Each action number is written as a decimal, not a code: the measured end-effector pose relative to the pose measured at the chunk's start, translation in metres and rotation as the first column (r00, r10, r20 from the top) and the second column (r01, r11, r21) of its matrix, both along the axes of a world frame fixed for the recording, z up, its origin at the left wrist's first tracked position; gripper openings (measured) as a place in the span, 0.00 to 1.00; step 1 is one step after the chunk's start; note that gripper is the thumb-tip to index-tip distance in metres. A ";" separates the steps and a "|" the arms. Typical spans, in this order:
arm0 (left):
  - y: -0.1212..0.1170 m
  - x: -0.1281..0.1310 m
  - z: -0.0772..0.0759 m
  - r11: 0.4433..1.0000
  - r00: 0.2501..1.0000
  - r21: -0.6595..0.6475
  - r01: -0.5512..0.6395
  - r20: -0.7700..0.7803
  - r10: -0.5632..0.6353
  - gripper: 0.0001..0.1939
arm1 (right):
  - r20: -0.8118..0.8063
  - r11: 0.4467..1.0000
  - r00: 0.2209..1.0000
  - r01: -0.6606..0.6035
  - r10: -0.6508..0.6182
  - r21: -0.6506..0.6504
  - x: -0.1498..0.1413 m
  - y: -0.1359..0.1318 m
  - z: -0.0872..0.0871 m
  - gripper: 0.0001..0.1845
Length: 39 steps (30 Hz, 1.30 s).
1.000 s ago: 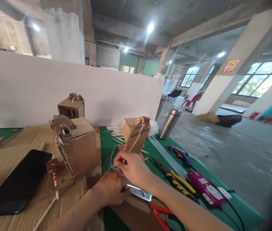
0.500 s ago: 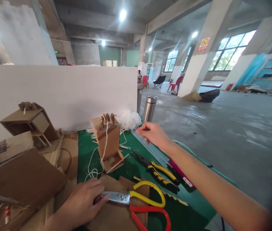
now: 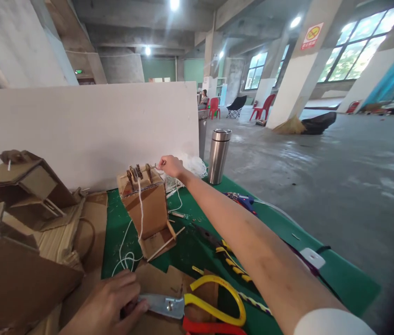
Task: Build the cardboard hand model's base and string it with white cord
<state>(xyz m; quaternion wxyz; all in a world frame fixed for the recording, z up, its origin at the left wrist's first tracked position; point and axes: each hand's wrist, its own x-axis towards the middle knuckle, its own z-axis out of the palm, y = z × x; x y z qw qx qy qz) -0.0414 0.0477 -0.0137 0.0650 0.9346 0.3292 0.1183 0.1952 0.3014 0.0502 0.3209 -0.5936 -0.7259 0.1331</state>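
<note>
My left hand (image 3: 118, 298) is closed around the blade end of large scissors (image 3: 167, 305) with one yellow and one red handle. Those scissors lie over cut cardboard pieces. Farther off stands a small cardboard model (image 3: 146, 207), tilted slightly, with brown cardboard discs on a thin wooden stick (image 3: 155, 166) across its top. White string (image 3: 140, 204) hangs from the discs down its front and coils on the table. My right hand (image 3: 171, 166) reaches the stick's right end with thumb and finger pinched there. Its fingers partly hide that end.
A steel flask (image 3: 218, 156) stands right of a white string heap (image 3: 196, 167). Pliers (image 3: 210, 236) lie partly under my right forearm. Cardboard boxes (image 3: 22, 274) fill the left side. A white panel (image 3: 88, 125) rises behind the green table (image 3: 352, 281).
My right hand has moved left and forward, from beside the flask to the stick on the cardboard model. My left hand stays on the scissors. The view has shifted slightly.
</note>
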 end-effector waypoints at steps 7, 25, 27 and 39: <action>-0.002 -0.001 0.000 0.997 1.000 -0.077 -0.017 -0.018 0.015 0.15 | 0.385 0.990 0.917 -0.056 0.103 -0.130 -0.004 0.014 -0.008 0.15; -0.003 -0.001 0.001 0.994 0.999 -0.102 -0.041 -0.023 0.039 0.17 | 0.639 0.991 0.768 0.042 0.050 -0.128 0.011 -0.006 0.010 0.16; -0.004 -0.001 0.001 0.996 0.999 -0.086 -0.040 -0.020 0.038 0.16 | 0.635 0.995 0.772 0.041 0.027 -0.092 0.010 -0.012 0.014 0.16; -0.006 -0.005 0.011 0.979 0.957 -0.158 -0.128 0.238 0.164 0.10 | 0.383 0.954 0.882 0.202 -0.276 0.222 0.022 -0.132 0.017 0.13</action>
